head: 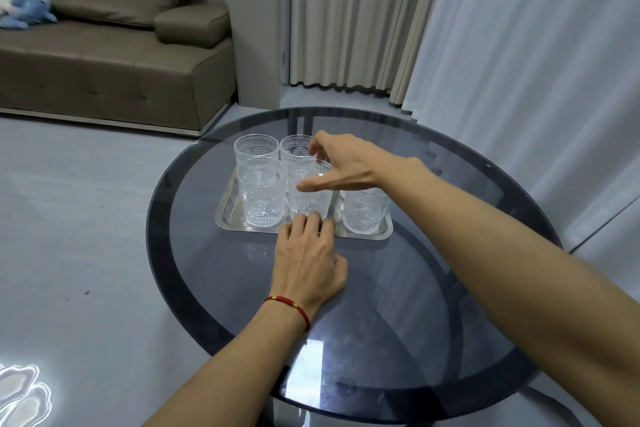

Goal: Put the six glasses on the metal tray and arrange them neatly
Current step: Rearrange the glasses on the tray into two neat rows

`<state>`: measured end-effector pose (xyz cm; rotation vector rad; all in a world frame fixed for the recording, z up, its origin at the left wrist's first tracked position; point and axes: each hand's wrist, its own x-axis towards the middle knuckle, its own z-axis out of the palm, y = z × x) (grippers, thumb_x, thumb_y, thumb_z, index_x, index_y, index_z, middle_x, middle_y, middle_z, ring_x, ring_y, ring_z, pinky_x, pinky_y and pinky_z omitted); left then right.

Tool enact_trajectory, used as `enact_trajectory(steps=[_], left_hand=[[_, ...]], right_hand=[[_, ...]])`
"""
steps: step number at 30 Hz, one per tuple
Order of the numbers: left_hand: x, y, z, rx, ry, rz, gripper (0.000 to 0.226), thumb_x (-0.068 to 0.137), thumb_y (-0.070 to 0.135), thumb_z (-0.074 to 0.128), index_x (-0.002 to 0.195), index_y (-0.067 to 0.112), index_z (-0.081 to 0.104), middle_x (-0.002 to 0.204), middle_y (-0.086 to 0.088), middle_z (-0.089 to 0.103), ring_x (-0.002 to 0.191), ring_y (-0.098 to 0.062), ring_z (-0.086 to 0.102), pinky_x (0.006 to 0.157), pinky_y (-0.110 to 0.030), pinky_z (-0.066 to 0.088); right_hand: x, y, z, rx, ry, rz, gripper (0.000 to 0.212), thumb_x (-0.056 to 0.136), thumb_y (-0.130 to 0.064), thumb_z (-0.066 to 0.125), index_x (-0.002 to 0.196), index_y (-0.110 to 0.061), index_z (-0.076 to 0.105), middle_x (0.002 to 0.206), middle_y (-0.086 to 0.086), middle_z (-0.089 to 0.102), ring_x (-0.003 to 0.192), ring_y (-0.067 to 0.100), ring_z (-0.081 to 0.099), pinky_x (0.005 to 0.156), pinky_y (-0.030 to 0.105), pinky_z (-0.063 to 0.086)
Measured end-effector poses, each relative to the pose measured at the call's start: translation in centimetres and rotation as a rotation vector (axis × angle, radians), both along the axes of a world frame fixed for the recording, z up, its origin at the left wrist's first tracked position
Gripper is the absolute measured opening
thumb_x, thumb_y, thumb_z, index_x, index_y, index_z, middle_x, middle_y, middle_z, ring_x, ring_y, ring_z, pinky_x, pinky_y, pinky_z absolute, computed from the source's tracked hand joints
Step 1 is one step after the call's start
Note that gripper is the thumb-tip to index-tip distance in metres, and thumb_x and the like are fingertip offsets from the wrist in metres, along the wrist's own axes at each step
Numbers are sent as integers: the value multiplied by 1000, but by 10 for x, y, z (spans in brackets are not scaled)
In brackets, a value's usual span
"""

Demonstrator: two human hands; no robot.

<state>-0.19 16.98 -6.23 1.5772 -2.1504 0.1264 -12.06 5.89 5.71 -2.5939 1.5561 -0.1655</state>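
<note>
Glasses stood on the metal tray (367,235) on a round glass table (398,305). Right hand (341,162) hovered spread over the front middle glass (310,194), not gripping; left hand (308,253) rested fingers on the tray's edge. Embossed glass seemed rigid, breakable, fairly slippery; best held around the sides.

On my feed I see two bare forearms with no sleeves anywhere in view. The left hand (306,253) has a thin red cord bracelet (289,309) around its wrist, strung with small gold-coloured beads spaced along the cord. The right hand (341,163) carries no ring, watch or band that I can make out. Fingernails look short and unpainted where visible.
</note>
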Motion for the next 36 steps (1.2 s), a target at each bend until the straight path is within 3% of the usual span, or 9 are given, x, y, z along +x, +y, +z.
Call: enact_trajectory(steps=[5, 10, 21, 27, 30, 34, 36], left_hand=[[2, -1, -2, 14, -12, 150, 24, 69, 7, 47, 92, 11, 53, 92, -11, 57, 86, -32, 50, 76, -42, 43], [8, -2, -2, 41, 112, 172, 27, 68, -3, 48, 91, 9, 51, 92, -13, 55, 86, -32, 47, 78, -41, 41], [8, -3, -2, 46, 157, 179, 27, 70, -3, 48, 93, 10, 51, 95, -11, 55, 88, -30, 45, 79, -39, 39], [9, -5, -2, 57, 147, 183, 26, 71, 0, 48, 95, 11, 51, 98, -11, 55, 91, -30, 45, 81, -39, 38], [10, -5, -3, 56, 158, 176, 26, 70, 0, 48, 94, 11, 51, 97, -10, 55, 90, -30, 45, 81, -38, 38], [10, -4, -2, 56, 182, 170, 27, 68, -3, 48, 92, 9, 52, 95, -11, 55, 88, -30, 45, 80, -39, 39], [9, -4, -1, 59, 196, 170, 27, 68, -4, 47, 91, 9, 52, 94, -11, 55, 88, -30, 44, 80, -39, 39]], right_hand=[[1, 2, 1, 18, 19, 8, 83, 79, -73, 66, 136, -14, 54, 134, 5, 63, 116, 24, 60, 101, 50, 48], [-3, 6, 6, 59, 37, -5, 83, 76, -70, 70, 134, -13, 55, 131, 6, 64, 113, 24, 61, 98, 48, 51], [-6, 9, 13, 66, 120, -8, 88, 74, -71, 70, 137, -13, 53, 136, 6, 62, 119, 25, 60, 100, 48, 51], [-14, 10, 12, 101, 71, 16, 88, 79, -67, 73, 144, -12, 49, 142, 6, 59, 124, 24, 58, 105, 42, 49], [-28, 13, 13, 83, -53, -5, 74, 88, -58, 69, 144, -14, 51, 142, 5, 60, 123, 19, 58, 104, 37, 47], [-49, 11, 11, -67, -290, -160, 39, 98, -34, 59, 130, -12, 65, 124, 4, 70, 110, 17, 64, 101, 38, 51], [-48, 8, 7, -118, -297, -198, 34, 101, -23, 54, 130, -9, 65, 128, 7, 70, 115, 20, 64, 103, 35, 49]])
